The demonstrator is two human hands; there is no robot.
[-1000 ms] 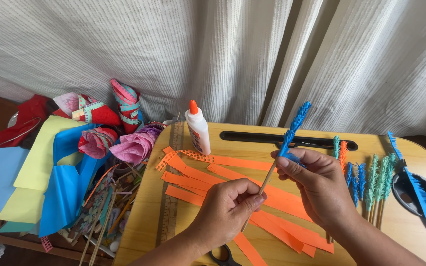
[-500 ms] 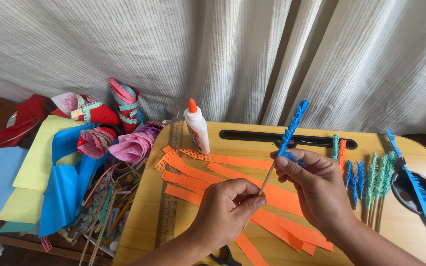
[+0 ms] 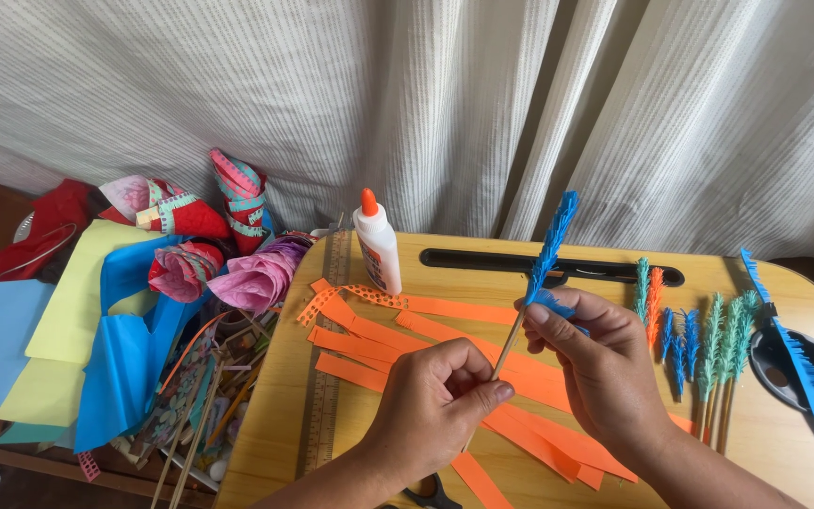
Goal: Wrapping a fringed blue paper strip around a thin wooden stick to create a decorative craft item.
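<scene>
Half the wooden stick (image 3: 509, 347) wears spiky blue fringed paper (image 3: 551, 247), tilted upright

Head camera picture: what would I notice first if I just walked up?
Probably the two hands in the middle: the left hand pinches a thin stick, and the right hand presses fringed blue paper around its top. Under them, orange strips fan across the wooden table, with a glue bottle standing behind. Finished fringed sticks lie in a row at the right.
</scene>
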